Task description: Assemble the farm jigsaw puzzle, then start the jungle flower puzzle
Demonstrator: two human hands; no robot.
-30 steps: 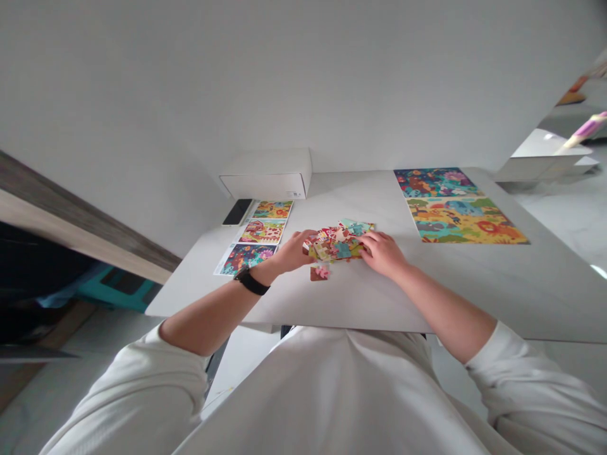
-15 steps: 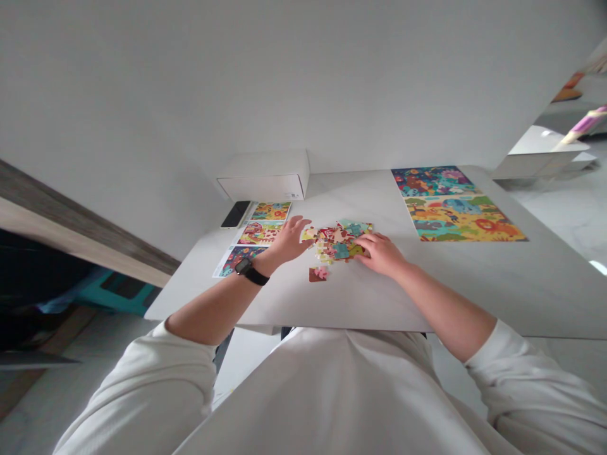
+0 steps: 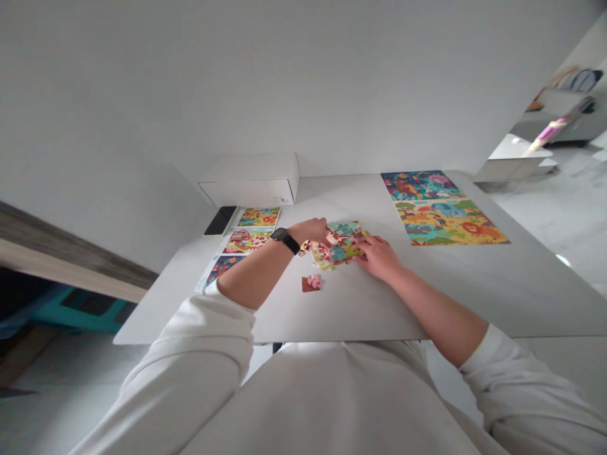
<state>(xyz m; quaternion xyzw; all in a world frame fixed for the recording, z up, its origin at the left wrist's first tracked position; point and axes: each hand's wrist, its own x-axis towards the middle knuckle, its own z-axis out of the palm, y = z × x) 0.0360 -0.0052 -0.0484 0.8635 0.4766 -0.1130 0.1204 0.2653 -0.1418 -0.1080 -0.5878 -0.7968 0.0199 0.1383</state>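
Note:
A loose heap of colourful jigsaw puzzle pieces (image 3: pixel 337 246) lies on the white table (image 3: pixel 360 309). My left hand (image 3: pixel 310 231), with a black watch (image 3: pixel 286 240) on its wrist, is curled over the heap's left side, and its fingertips are hidden. My right hand (image 3: pixel 378 258) rests against the heap's right edge with nothing visible in it. Nearer me and apart from the heap, a pink piece sits on a brown piece (image 3: pixel 312 284).
Several printed picture sheets (image 3: pixel 247 241) lie along the table's left side, beside a black phone (image 3: pixel 220 220) and a white box (image 3: pixel 249 182). Two large colourful animal pictures (image 3: pixel 446 222) lie at the right. The table's near edge runs close to my body.
My left hand has moved right from beside the heap onto its left side. The right hand has stayed at the heap, and the whole view has shifted slightly.

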